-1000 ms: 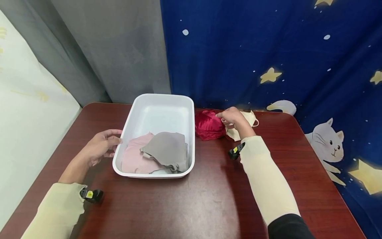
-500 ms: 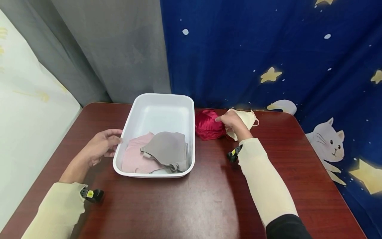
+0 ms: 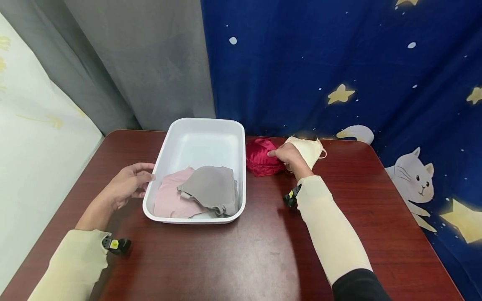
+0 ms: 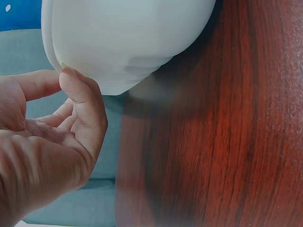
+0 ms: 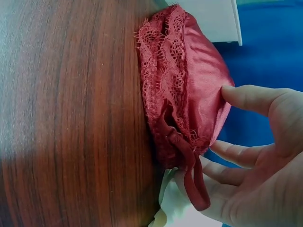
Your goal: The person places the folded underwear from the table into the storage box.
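Observation:
A white plastic bin (image 3: 193, 221) stands on the table, holding a folded pink garment (image 3: 175, 194) and a folded grey bra (image 3: 211, 188). My left hand (image 3: 126, 184) is at the bin's left rim; in the left wrist view its thumb and a finger pinch that rim. Right of the bin lies a folded red satin bra (image 5: 203, 71) with lace edging and a strap loop. My right hand (image 5: 255, 156) reaches around its right end, the thumb touching the satin cup, the other fingers fairly straight and close to the strap side. Some of those fingertips are hidden.
A folded cream bra (image 3: 308, 149) with a thin strap loop lies just right of the red one, partly behind my right hand. The brown wooden table (image 3: 260, 259) ends at the back against grey and blue curtains (image 3: 271, 75).
My right hand has shifted slightly left and down, its thumb coming onto the red bra, so more of the cream bra shows. The left hand and bin stay put.

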### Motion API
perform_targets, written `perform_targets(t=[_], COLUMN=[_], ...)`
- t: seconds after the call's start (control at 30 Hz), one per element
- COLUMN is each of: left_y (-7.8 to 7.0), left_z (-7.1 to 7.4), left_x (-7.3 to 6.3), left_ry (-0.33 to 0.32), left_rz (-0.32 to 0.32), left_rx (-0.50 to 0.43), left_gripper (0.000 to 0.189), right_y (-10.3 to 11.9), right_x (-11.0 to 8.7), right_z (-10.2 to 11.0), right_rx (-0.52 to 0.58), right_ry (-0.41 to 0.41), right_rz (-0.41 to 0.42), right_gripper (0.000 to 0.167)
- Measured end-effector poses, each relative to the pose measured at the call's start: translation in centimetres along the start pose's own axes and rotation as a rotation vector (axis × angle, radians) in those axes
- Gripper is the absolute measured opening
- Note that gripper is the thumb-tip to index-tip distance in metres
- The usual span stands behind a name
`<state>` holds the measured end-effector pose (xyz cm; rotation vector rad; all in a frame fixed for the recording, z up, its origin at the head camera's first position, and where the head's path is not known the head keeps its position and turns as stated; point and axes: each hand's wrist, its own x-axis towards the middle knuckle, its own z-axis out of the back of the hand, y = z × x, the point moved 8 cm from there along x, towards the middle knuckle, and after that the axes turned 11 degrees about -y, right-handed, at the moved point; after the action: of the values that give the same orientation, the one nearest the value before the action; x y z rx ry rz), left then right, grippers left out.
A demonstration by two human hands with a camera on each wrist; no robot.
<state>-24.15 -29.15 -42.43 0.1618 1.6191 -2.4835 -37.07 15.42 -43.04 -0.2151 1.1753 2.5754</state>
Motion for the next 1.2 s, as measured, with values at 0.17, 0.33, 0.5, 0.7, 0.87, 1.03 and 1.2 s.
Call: perform_targets(t=[0.17, 0.33, 0.5, 0.7, 0.87, 1.03, 1.2], left_y=[0.0, 0.13, 0.13, 0.09, 0.09, 0.11, 0.11], left_z=[-0.04, -0.09, -0.11, -0.1, -0.15, -0.15, -0.13], left_x=[0.04, 0.06, -0.01, -0.02, 0.05, 0.01, -0.01], left_ry=[0.002, 0.007, 0.006, 0.006, 0.011, 0.011, 0.01], left_rz=[0.002, 0.002, 0.004, 0.008, 0.008, 0.012, 0.011], left_rx=[0.002, 0.0, 0.003, 0.0, -0.003, -0.006, -0.007], left_gripper=[0.052, 0.052, 0.051, 0.051, 0.052, 0.051, 0.051], right_y=[-0.04, -0.12, -0.45, -0.57, -0.41, -0.4, -0.3], right_x=[0.25, 0.26, 0.13, -0.26, -0.2, -0.26, -0.44], right_z=[0.24, 0.26, 0.03, -0.51, -0.66, -0.48, -0.29], right_rx=[-0.09, -0.117, 0.027, 0.138, 0.154, 0.168, 0.171], right_ry=[-0.029, -0.024, 0.007, 0.096, 0.104, 0.104, 0.107], right_rz=[0.029, 0.045, 0.001, -0.088, -0.108, -0.128, -0.163], right_gripper=[0.03, 0.036, 0.028, 0.027, 0.034, 0.041, 0.046])
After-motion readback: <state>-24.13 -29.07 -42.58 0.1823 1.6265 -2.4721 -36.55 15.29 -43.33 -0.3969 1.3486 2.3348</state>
